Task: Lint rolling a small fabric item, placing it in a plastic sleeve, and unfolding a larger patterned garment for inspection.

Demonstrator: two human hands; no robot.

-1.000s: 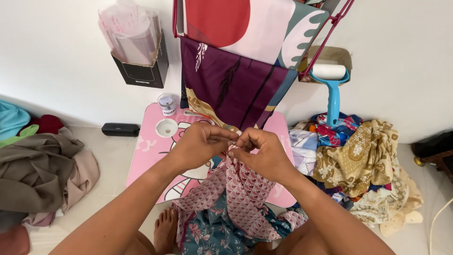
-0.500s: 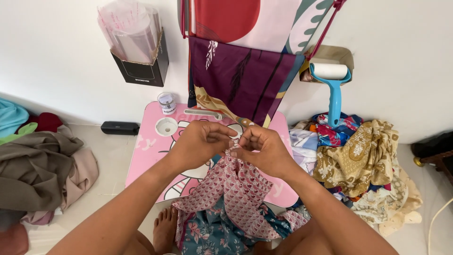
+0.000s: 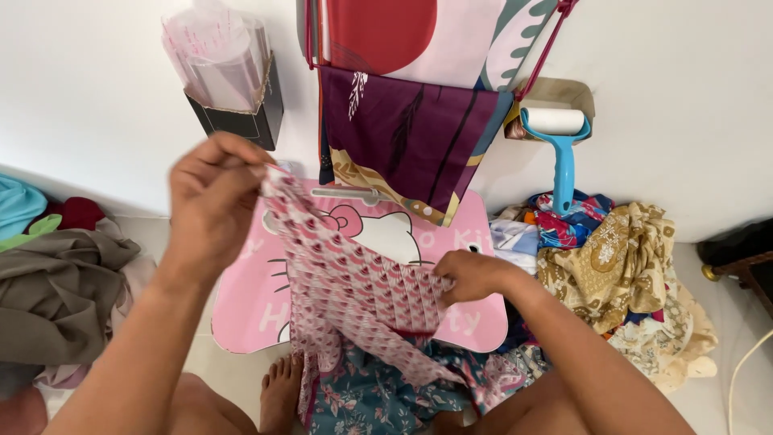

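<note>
Two hands are closed on one patterned cloth (image 3: 354, 282), pink and white with small dark red shapes. The left hand (image 3: 211, 201) is raised above the pink desk (image 3: 250, 298), and the upper edge of the cloth is pinched between its fingers. The right hand (image 3: 471, 275) is lower, over the right part of the desk, and the pleated edge of the cloth is gripped there. The cloth is stretched at a slant between the hands, over the desk, and its lower end hangs down in front of the desk onto a blue flowered fabric (image 3: 362, 399). Behind the desk, a purple cloth (image 3: 403, 137) is hung on the wall. To the right of the desk, a blue lint roller (image 3: 560, 145) and a pile of clothes (image 3: 620, 266) are seen. To the left of the desk, grey clothes (image 3: 56, 290) are lying.
</note>
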